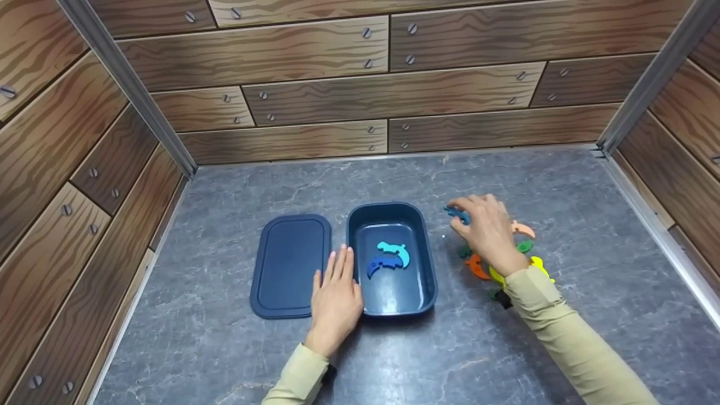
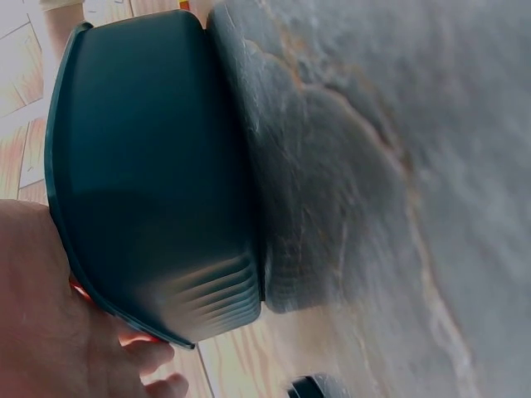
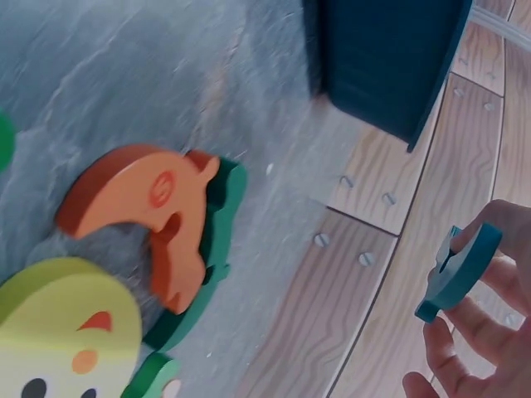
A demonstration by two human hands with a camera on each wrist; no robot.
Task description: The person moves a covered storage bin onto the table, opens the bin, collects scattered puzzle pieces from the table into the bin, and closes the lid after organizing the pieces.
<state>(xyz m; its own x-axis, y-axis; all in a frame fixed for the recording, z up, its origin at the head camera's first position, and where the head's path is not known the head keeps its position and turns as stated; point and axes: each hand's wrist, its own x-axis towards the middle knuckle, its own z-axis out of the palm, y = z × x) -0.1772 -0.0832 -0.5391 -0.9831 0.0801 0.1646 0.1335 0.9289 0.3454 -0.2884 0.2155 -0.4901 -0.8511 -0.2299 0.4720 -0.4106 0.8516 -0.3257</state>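
Note:
My right hand [image 1: 486,225] pinches a teal-blue toy piece [image 3: 465,269] between thumb and fingertips, raised off the table to the right of the box. Fingers straight, my left hand [image 1: 336,298] rests along the left rim of a dark blue rectangular box [image 1: 432,270]. Inside the box lie a turquoise curved piece [image 1: 403,254] and a dark blue curved piece [image 1: 382,264], side by side on its floor. Below my right wrist is a loose group of colourful pieces, among them an orange piece [image 3: 133,182] leaning over a green piece [image 3: 217,236] and a yellow piece [image 3: 75,307] with a face.
A flat dark blue lid [image 1: 292,264] lies left of the box, its right edge near my left fingers. A peach piece [image 1: 523,229] and a black piece [image 1: 502,299] belong to the group at right. Wood-patterned walls [image 1: 315,50] enclose the grey marbled table [image 1: 236,360].

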